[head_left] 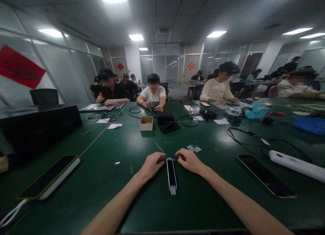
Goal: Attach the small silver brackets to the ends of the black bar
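Note:
A slim device [172,174] with a dark face, a pale frame and a light tip at its near end lies lengthwise on the green table, between my hands. My left hand [153,164] is at its upper left end, fingers bent and drawn together. On the other side, my right hand [190,159] has its fingers curled in at the upper right end. A thin pale strip crosses the device's top between the fingertips; what the fingers hold is too small to make out. Just beyond my right hand lie small silvery pieces [194,148].
A phone [265,175] and a white bar-shaped object [299,165] lie to the right. A green-edged phone [49,175] rests at left. Further off are a small open box [146,123], a black case [165,118], cables, a blue tray [310,125] and several seated people.

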Demonstrator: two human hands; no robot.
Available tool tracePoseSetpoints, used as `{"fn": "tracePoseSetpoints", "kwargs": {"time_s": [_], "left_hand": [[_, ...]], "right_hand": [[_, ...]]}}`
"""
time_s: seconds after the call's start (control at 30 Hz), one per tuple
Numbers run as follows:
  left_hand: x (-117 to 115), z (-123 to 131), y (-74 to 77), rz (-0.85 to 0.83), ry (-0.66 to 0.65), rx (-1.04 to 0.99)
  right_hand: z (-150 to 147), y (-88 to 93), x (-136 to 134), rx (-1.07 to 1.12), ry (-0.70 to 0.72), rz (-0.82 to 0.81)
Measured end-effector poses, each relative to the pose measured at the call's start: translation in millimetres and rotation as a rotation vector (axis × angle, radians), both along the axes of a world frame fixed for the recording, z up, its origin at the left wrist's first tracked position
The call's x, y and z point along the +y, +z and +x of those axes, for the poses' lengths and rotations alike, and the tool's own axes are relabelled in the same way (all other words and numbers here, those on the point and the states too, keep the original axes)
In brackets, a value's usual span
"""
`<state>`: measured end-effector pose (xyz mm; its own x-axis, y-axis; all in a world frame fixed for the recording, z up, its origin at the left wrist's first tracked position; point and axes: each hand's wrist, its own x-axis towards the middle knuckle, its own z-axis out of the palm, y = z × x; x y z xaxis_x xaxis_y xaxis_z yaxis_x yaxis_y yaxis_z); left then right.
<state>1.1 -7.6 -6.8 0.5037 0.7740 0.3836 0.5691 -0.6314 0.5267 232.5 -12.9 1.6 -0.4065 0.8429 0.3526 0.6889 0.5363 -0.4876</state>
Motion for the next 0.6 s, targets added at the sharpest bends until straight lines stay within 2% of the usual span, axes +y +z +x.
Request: {"fn": "tracePoseSetpoints", "kwargs": {"time_s": [0.23,0.6], "left_hand": [[2.4,-0.8,-5.2,0.017,-0.017,-0.009],[0.0,0.3,-3.2,-0.019,-0.021,0.016]], "right_hand": [[-0.7,-2.4,-0.1,0.008,0.013,-0.031],[-11.8,-1.8,-3.7,0.101,0.028,0.034]]}}
